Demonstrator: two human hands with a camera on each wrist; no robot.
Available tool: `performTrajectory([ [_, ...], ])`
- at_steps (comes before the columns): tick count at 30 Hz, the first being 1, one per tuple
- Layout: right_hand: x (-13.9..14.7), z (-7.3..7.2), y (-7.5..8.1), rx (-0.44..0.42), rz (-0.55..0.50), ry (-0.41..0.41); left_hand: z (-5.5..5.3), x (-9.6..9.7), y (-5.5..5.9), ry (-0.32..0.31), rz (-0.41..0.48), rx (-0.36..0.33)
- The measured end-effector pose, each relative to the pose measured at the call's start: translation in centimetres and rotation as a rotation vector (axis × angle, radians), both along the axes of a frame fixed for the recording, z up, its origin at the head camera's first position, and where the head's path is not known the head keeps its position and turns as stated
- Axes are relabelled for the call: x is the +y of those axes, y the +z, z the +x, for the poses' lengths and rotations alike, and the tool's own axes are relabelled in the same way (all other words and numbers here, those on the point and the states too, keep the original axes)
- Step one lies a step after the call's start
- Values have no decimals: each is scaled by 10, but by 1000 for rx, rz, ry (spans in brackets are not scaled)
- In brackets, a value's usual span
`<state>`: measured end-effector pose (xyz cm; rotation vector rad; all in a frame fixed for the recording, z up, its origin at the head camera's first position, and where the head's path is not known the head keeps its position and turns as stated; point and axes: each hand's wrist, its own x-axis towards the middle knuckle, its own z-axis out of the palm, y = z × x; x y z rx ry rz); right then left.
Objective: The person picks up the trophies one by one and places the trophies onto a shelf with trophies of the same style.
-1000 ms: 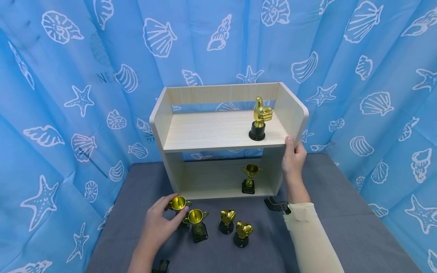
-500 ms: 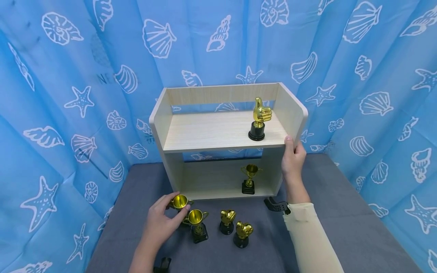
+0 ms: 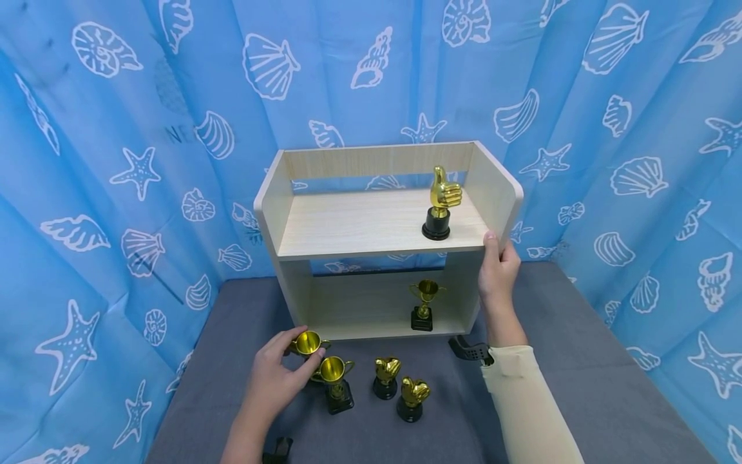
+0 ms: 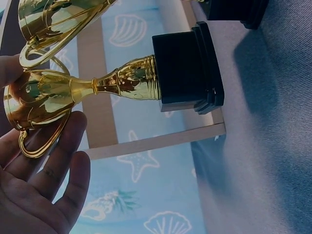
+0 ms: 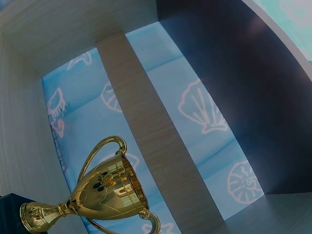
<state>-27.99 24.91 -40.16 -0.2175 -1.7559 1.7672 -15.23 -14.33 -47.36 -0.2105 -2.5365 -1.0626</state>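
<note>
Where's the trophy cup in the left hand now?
Left of centre in the head view, the held trophy cup is by the lower left corner of the shelf, just behind another trophy cup.

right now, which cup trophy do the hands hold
The leftmost cup, held by the left hand; the cup beside it and the lower-shelf cup are unheld.

The bare left hand (image 3: 275, 374), extended forward from an uncovered forearm (image 3: 246, 428), holds a pinch — thumb (image 4: 9, 69) set apart from slightly bent fingers (image 4: 73, 183); the bare right hand (image 3: 500, 270) grips with its thumb pointing forward, the other fingers partly hidden — its arm (image 3: 505, 322), in a cream fabric sleeve (image 3: 530, 399), slanting up from the lower right
</note>
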Motion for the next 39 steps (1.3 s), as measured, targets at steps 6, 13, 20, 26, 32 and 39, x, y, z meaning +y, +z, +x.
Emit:
performTrajectory([
  [6,0,1,0,27,13,-2,-1,-1,-3,-15,9,17],
  [13,-1,3,1,33,14,-11,-2,1,-3,-38,21,36],
  [20,-1,3,0,31,9,-13,-1,3,1,-33,16,24],
  [26,0,4,0,28,3,-11,0,5,2,-38,16,12],
  [32,0,3,-1,21,4,-18,-1,5,0,-46,20,11],
  [39,-1,1,1,28,18,-32,-3,6,-2,-46,17,21],
])
